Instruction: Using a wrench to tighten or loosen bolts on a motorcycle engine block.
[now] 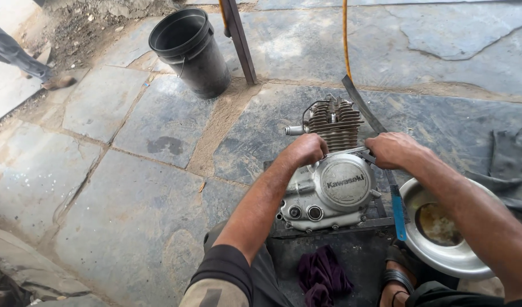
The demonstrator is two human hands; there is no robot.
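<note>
A grey motorcycle engine (329,187) with a finned cylinder sits on a low black stand (352,227) on the stone floor. My left hand (304,150) is closed on top of the engine's round side cover, gripping one end of a thin metal tool. My right hand (393,149) is closed on the other end of that tool (352,151), just right of the cylinder fins. A long flat strip with a blue end (397,210) runs down past my right hand.
A black bucket (192,54) stands at the back beside a leaning metal post (239,42). A steel bowl (443,250) with murky liquid lies right of the engine. A purple rag (320,276) lies in front. Another person's leg and foot (22,59) show at top left.
</note>
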